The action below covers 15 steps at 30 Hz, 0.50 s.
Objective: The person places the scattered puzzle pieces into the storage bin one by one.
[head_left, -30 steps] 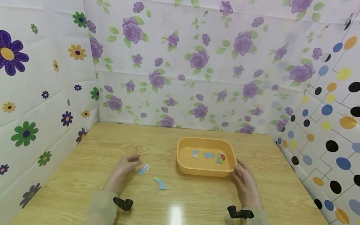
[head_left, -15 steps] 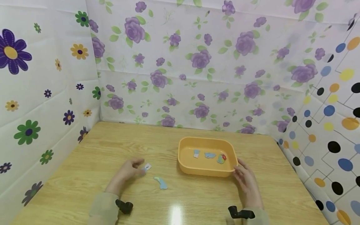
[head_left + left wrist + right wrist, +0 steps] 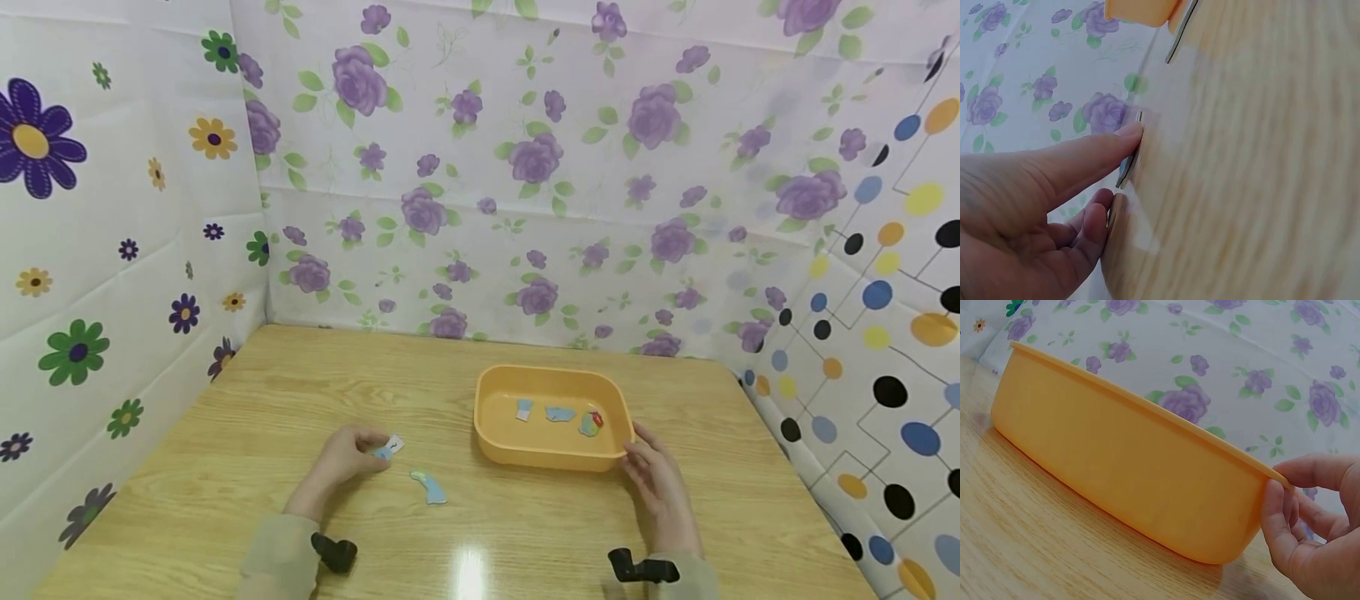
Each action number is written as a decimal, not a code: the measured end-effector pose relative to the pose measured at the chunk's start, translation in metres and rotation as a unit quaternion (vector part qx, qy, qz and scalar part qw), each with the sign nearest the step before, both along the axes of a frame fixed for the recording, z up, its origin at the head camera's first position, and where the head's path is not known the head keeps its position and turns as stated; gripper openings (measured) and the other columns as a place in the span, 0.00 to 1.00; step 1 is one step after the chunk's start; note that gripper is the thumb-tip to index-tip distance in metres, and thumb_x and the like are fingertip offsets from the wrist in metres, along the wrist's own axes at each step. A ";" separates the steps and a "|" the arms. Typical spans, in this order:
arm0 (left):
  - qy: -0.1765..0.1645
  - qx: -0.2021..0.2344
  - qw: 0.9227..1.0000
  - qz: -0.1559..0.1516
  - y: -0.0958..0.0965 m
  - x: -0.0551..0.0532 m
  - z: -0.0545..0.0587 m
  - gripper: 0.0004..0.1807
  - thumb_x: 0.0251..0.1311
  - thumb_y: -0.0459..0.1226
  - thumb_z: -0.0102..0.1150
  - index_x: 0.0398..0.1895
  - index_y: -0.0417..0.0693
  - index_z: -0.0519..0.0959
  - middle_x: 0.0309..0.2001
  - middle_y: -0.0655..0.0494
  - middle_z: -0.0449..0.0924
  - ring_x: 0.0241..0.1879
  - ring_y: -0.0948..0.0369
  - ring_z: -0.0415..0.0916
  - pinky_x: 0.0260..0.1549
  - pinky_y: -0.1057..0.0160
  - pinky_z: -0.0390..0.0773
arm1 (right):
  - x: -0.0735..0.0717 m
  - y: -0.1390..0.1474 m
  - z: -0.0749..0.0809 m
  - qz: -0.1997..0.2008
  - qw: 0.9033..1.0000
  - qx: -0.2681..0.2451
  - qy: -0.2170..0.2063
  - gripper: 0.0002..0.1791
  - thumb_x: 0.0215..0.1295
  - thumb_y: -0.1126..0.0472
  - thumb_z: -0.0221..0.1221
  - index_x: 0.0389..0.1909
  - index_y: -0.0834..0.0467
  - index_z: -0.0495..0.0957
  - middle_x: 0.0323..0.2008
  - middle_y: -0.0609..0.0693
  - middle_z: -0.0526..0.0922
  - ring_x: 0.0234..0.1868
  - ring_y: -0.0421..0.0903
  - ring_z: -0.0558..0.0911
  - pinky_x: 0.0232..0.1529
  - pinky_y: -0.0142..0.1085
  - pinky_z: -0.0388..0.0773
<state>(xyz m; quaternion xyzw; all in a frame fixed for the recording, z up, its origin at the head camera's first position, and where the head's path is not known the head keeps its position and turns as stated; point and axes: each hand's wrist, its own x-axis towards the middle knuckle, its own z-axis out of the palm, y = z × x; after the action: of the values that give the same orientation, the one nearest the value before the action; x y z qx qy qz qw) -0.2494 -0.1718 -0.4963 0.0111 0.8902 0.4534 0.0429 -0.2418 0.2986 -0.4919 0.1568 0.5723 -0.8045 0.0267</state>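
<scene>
My left hand (image 3: 343,460) is at the left of the table, thumb and fingertips at opposite edges of a small blue-and-white jigsaw puzzle piece (image 3: 393,445). The left wrist view has this piece (image 3: 1127,164) edge-on and low at the tabletop, partly hidden by the thumb. Just right of it lies a second, curved light-blue puzzle piece (image 3: 431,490). My right hand (image 3: 660,479) pinches the near right corner of an orange plastic tray (image 3: 551,458). In the right wrist view, thumb and fingers of the hand (image 3: 1319,528) meet at its rim.
Inside the tray lie three separate pieces: a blue-and-white piece (image 3: 523,409), a blue piece (image 3: 559,413) and a green, blue and red piece (image 3: 591,423). The wooden table (image 3: 525,533) ends at flowered cloth (image 3: 450,275) behind, with patterned cloths on both sides.
My left hand has moved slightly right, and its thumb and fingers have closed in on the blue-and-white puzzle piece. My right hand keeps its place at the tray's corner.
</scene>
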 end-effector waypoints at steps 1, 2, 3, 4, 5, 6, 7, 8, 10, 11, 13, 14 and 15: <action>0.002 -0.004 1.000 0.001 0.000 0.000 0.000 0.21 0.46 0.32 0.75 0.46 0.39 0.84 0.48 0.44 0.78 0.45 0.52 0.71 0.38 0.61 0.73 | 0.000 0.000 0.000 0.000 1.000 -0.001 0.000 0.21 0.72 0.67 0.52 0.62 0.49 0.65 0.37 0.41 0.78 0.36 0.33 0.78 0.41 0.23 0.78; 0.003 -0.007 1.000 0.003 0.000 0.000 0.000 0.19 0.46 0.32 0.75 0.45 0.39 0.85 0.47 0.44 0.79 0.45 0.52 0.72 0.39 0.61 0.74 | 0.000 0.000 0.000 0.001 1.000 0.000 0.001 0.21 0.72 0.67 0.52 0.62 0.49 0.65 0.37 0.41 0.78 0.36 0.33 0.78 0.41 0.23 0.78; 0.003 -0.009 1.000 0.003 0.001 -0.001 0.000 0.18 0.46 0.32 0.75 0.44 0.39 0.85 0.47 0.45 0.79 0.44 0.53 0.72 0.39 0.60 0.74 | 0.000 0.000 0.000 0.000 1.000 0.000 0.001 0.21 0.72 0.67 0.52 0.62 0.49 0.65 0.37 0.41 0.78 0.36 0.33 0.78 0.41 0.23 0.78; 0.005 -0.011 1.000 0.003 0.001 -0.001 -0.001 0.17 0.46 0.33 0.75 0.43 0.39 0.85 0.46 0.45 0.79 0.43 0.53 0.72 0.39 0.60 0.74 | 0.000 0.000 0.000 0.000 1.000 -0.001 0.000 0.21 0.72 0.67 0.52 0.63 0.49 0.65 0.38 0.40 0.78 0.36 0.33 0.78 0.41 0.23 0.78; 0.006 -0.012 1.000 0.002 0.001 -0.001 -0.001 0.17 0.46 0.32 0.75 0.42 0.39 0.85 0.45 0.45 0.79 0.43 0.54 0.73 0.38 0.60 0.74 | -0.001 0.001 0.001 0.000 1.000 -0.002 0.000 0.21 0.72 0.67 0.52 0.63 0.49 0.65 0.38 0.40 0.79 0.37 0.33 0.78 0.41 0.23 0.78; 0.008 -0.014 1.000 0.002 0.001 -0.001 -0.001 0.16 0.46 0.32 0.75 0.42 0.39 0.85 0.45 0.46 0.80 0.42 0.54 0.73 0.38 0.61 0.74 | 0.000 0.001 0.001 0.001 1.000 -0.003 0.000 0.21 0.72 0.67 0.52 0.63 0.49 0.65 0.39 0.40 0.78 0.37 0.33 0.78 0.42 0.23 0.78; 0.011 -0.015 1.000 0.000 0.001 -0.001 -0.001 0.16 0.46 0.32 0.75 0.41 0.39 0.85 0.44 0.46 0.80 0.41 0.54 0.73 0.37 0.61 0.74 | 0.000 0.001 0.001 0.001 1.000 -0.003 0.000 0.21 0.72 0.67 0.52 0.62 0.49 0.65 0.39 0.40 0.78 0.38 0.33 0.78 0.42 0.23 0.78; 0.013 -0.016 1.000 -0.001 0.001 -0.002 -0.001 0.16 0.46 0.32 0.75 0.41 0.39 0.85 0.44 0.46 0.81 0.41 0.55 0.74 0.37 0.61 0.75 | 0.000 0.000 0.001 0.001 1.000 -0.004 0.001 0.21 0.72 0.67 0.52 0.62 0.49 0.65 0.39 0.40 0.78 0.38 0.33 0.78 0.42 0.23 0.78; 0.015 -0.017 1.000 -0.004 0.001 -0.002 -0.001 0.16 0.46 0.32 0.75 0.41 0.38 0.85 0.43 0.47 0.82 0.40 0.55 0.75 0.37 0.61 0.75 | 0.000 0.000 0.002 0.000 1.000 -0.006 0.003 0.21 0.72 0.68 0.52 0.62 0.49 0.65 0.40 0.41 0.78 0.38 0.34 0.78 0.42 0.23 0.78; 0.014 -0.017 1.000 -0.003 0.002 -0.003 -0.001 0.16 0.46 0.32 0.75 0.41 0.38 0.85 0.43 0.47 0.83 0.40 0.55 0.75 0.37 0.60 0.76 | 0.000 0.000 0.002 0.002 1.000 -0.004 0.004 0.21 0.72 0.68 0.52 0.62 0.49 0.65 0.40 0.41 0.78 0.38 0.34 0.78 0.42 0.23 0.77; 0.013 -0.012 1.000 -0.005 0.002 -0.003 -0.001 0.16 0.47 0.32 0.74 0.41 0.37 0.85 0.42 0.47 0.84 0.39 0.56 0.76 0.37 0.61 0.77 | 0.000 0.000 0.002 0.002 1.000 -0.002 0.004 0.21 0.72 0.68 0.52 0.62 0.50 0.65 0.40 0.41 0.78 0.38 0.34 0.78 0.42 0.23 0.77; 0.011 -0.007 1.000 -0.003 0.002 -0.004 -0.001 0.16 0.48 0.33 0.73 0.41 0.37 0.85 0.42 0.47 0.84 0.39 0.56 0.76 0.37 0.61 0.77 | 0.000 0.000 0.001 0.002 1.000 0.000 0.004 0.21 0.72 0.68 0.51 0.63 0.50 0.64 0.40 0.41 0.78 0.38 0.34 0.78 0.42 0.23 0.78; 0.009 -0.003 1.000 -0.001 0.002 -0.003 -0.001 0.16 0.48 0.33 0.73 0.42 0.37 0.85 0.42 0.47 0.83 0.39 0.56 0.76 0.37 0.62 0.76 | 0.000 0.000 0.001 0.001 1.000 0.002 0.004 0.22 0.72 0.68 0.51 0.63 0.51 0.64 0.40 0.41 0.78 0.39 0.34 0.78 0.42 0.23 0.78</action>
<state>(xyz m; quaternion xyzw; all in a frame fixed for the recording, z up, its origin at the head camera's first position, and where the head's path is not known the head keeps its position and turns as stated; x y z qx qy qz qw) -0.2528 -0.1698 -0.4972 0.0159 0.8918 0.4508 0.0355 -0.2416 0.2988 -0.4908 0.1528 0.5743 -0.8039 0.0247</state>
